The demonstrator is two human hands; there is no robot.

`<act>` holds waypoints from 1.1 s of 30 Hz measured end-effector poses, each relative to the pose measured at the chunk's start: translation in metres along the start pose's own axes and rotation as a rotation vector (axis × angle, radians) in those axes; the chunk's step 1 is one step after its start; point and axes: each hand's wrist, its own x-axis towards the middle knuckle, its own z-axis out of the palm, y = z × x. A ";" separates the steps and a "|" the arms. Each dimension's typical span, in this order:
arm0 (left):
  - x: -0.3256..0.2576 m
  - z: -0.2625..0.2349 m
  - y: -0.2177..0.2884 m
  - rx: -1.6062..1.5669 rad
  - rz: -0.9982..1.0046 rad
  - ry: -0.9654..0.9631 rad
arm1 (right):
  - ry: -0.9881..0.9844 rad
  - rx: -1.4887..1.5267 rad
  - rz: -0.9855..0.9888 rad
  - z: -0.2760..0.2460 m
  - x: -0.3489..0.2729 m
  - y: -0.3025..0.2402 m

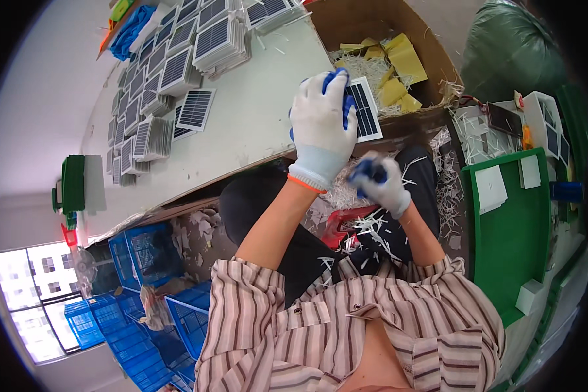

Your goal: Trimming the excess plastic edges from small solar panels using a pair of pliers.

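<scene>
My left hand (pixel 320 127), in a white glove with blue fingertips, is raised over the table edge and grips a small rectangular solar panel (pixel 366 111) by its left side. My right hand (pixel 379 186), gloved the same way, is lower over my lap. It is blurred with its fingers curled, and whether it pinches anything cannot be made out. White paper strips (pixel 366 225) lie on my dark trousers below both hands.
Stacks of small solar panels (pixel 176 72) cover the white table (pixel 254 124) to the left. A cardboard box (pixel 372 26) holds yellow scraps and white shreds. A green tray (pixel 513 242) with white cards is at right, blue crates (pixel 143 255) lower left.
</scene>
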 end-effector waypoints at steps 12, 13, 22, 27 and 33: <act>0.002 0.000 -0.010 0.041 0.078 -0.106 | 0.226 1.303 -0.059 0.011 0.113 0.035; 0.001 -0.002 -0.013 -0.025 0.113 -0.110 | 0.333 1.080 0.046 0.014 0.107 0.027; -0.001 -0.017 -0.009 0.111 -0.018 -0.107 | 0.322 0.245 -0.034 -0.014 0.055 0.027; 0.000 -0.001 -0.005 0.045 -0.030 -0.048 | 0.145 -0.028 -0.068 -0.009 0.047 0.003; -0.001 -0.001 -0.006 0.020 0.008 -0.002 | 0.348 -0.008 -0.028 0.003 0.022 -0.005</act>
